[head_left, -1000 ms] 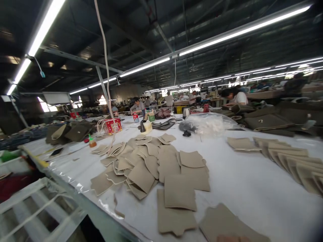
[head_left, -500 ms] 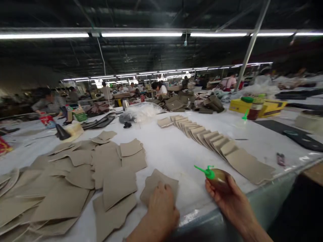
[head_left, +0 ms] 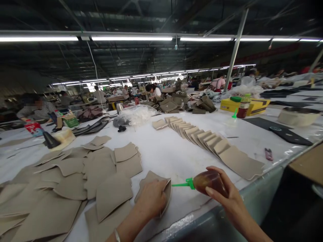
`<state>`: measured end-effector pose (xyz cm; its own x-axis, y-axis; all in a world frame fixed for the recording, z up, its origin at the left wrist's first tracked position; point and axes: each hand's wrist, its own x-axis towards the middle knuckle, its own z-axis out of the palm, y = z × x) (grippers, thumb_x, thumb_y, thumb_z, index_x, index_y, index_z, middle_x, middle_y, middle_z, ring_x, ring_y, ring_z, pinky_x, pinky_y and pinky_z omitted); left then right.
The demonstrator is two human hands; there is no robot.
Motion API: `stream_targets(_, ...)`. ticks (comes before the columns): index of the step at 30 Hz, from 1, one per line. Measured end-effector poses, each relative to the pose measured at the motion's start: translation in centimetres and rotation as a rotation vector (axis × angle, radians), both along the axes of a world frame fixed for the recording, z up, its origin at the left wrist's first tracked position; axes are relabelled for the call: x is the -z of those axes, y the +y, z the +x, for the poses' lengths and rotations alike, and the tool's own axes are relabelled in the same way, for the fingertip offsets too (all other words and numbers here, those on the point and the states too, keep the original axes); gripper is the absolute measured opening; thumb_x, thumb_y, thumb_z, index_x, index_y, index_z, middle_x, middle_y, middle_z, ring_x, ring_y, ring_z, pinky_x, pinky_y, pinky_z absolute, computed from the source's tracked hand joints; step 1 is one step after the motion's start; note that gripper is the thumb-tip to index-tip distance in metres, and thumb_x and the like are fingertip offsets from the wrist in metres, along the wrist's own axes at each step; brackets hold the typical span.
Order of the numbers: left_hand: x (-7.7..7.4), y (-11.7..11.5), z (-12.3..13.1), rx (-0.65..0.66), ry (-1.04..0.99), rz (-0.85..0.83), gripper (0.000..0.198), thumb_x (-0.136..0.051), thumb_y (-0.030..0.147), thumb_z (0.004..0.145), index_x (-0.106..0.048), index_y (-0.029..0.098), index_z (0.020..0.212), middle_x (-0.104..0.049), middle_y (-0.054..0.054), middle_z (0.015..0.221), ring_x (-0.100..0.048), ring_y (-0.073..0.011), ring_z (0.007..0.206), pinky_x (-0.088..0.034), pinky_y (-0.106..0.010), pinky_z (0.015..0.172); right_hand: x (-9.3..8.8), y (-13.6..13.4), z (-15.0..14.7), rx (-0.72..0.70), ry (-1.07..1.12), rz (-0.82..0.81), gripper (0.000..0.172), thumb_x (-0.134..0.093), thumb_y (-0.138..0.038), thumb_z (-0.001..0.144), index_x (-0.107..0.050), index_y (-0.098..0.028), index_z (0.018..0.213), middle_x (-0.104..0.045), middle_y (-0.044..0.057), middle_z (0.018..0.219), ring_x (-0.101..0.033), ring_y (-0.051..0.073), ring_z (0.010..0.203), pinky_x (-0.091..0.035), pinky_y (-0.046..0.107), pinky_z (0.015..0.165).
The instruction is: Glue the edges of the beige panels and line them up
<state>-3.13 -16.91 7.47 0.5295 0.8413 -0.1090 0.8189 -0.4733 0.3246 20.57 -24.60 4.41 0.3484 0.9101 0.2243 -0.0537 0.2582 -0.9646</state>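
My left hand (head_left: pixel 154 197) grips a beige-grey fabric piece (head_left: pixel 145 179) on the white table, its right edge lifted and parted. Fingers of my right hand (head_left: pixel 224 188) wrap around a brownish glue bottle (head_left: pixel 210 181) with a green nozzle. The bottle is tilted sideways, its tip close to the lifted edge; whether it touches I cannot tell. Left of my hands lies a spread of similar loose pieces (head_left: pixel 68 181). Beyond my right hand runs an overlapping row of beige pieces (head_left: pixel 199 136).
A yellow box (head_left: pixel 254 106) and a dark red bottle with a green cap (head_left: pixel 243 107) stand at the back right. A small pink tool (head_left: pixel 268 154) lies near the table edge. Clear plastic wrap (head_left: pixel 137 114) sits at the back. Several people work in the background.
My right hand has turned the bottle level and brought its nozzle to the fabric piece. My left hand has lifted that piece's right edge. The view has shifted slightly right.
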Motion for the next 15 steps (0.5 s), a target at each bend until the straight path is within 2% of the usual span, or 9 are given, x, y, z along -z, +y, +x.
stream_targets(4,0.0,0.3,0.1,0.009,-0.009,-0.013,0.044,-0.039,0.010,0.078,-0.066,0.027,0.108,-0.069,-0.010,0.093,-0.063,-0.0306,0.089,-0.044,-0.040,0.079,-0.7,0.2,-0.1,0.049,-0.423,0.022,0.055,-0.078,-0.038,0.071,-0.054,-0.027,0.119,-0.061,0.004,0.108,-0.059,0.028,0.094,-0.048,0.035,0.082)
stream_targets(8,0.1,0.2,0.6,-0.043,-0.008,-0.035,0.050,-0.042,0.009,0.075,-0.064,0.028,0.116,-0.069,-0.009,0.090,-0.063,-0.0299,0.085,-0.044,-0.038,0.077,-1.4,0.8,-0.6,0.034,-0.606,0.089,0.052,-0.078,-0.038,0.073,-0.055,-0.028,0.118,-0.059,0.005,0.116,-0.056,0.030,0.106,-0.042,0.038,0.094)
stream_targets(15,0.4,0.1,0.8,-0.012,0.096,0.011,0.049,-0.037,0.013,0.078,-0.060,0.028,0.119,-0.068,-0.010,0.093,-0.063,-0.0273,0.083,-0.046,-0.038,0.075,-2.4,1.2,-1.3,-0.066,-0.888,0.151,0.048,-0.070,-0.034,0.082,-0.046,-0.030,0.123,-0.056,0.005,0.118,-0.056,0.026,0.106,-0.045,0.036,0.091)
